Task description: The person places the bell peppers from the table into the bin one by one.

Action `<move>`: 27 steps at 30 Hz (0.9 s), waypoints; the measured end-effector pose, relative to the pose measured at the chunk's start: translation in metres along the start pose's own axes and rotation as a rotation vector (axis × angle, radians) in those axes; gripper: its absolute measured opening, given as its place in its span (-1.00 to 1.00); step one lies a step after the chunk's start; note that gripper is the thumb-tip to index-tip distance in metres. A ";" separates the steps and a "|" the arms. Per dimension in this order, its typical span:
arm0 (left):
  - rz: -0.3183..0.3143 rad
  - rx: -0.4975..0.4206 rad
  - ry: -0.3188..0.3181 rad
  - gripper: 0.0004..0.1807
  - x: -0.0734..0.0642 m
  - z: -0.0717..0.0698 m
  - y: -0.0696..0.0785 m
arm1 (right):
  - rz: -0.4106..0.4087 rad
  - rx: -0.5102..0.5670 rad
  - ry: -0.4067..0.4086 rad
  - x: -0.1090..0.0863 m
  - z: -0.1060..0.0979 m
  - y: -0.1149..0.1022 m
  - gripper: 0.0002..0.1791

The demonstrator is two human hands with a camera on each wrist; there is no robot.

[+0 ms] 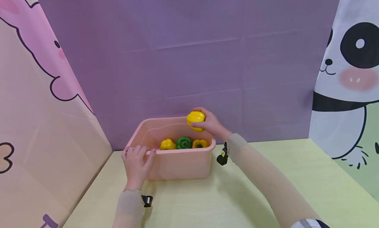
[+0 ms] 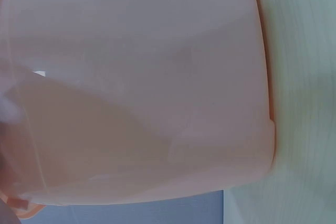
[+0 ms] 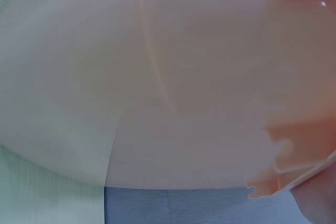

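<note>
A pink plastic bin (image 1: 180,165) stands on the table, with a yellow bell pepper (image 1: 167,144), a green bell pepper (image 1: 184,143) and an orange-yellow bell pepper (image 1: 200,143) inside. My right hand (image 1: 211,123) grips another yellow bell pepper (image 1: 195,118) above the bin's right side, at about the height of its back rim. At the front left corner, my left hand (image 1: 137,164) holds the bin's rim, fingers bent over the edge. The left wrist view is filled by the bin's outer wall (image 2: 147,103); in the right wrist view the bin wall (image 3: 157,77) hides the pepper.
Behind the bin hangs a purple cloth backdrop (image 1: 189,63), close to its back rim. A pale panel with a pink cartoon figure (image 1: 38,43) borders the table on the left, and a panda print (image 1: 349,83) on the right. The pale yellow tabletop (image 1: 284,168) extends around the bin.
</note>
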State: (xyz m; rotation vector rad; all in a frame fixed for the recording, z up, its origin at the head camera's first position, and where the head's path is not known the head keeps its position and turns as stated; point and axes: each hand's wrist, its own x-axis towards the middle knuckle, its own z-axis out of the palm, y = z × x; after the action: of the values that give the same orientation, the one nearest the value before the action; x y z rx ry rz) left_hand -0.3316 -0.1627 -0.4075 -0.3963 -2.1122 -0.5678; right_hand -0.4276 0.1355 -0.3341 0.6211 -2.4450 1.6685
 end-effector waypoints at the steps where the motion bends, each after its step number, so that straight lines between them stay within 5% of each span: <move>1: 0.001 0.000 0.002 -0.66 0.000 0.000 0.000 | 0.000 0.002 -0.004 0.000 0.000 -0.001 -0.27; 27: 0.006 0.002 0.006 -0.65 0.000 -0.001 -0.003 | -0.017 -0.060 -0.053 0.007 0.009 -0.008 -0.28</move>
State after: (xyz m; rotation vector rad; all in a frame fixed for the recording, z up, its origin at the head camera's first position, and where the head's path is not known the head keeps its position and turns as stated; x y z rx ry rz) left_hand -0.3323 -0.1660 -0.4083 -0.3992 -2.1055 -0.5629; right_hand -0.4292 0.1233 -0.3280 0.6843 -2.5086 1.5855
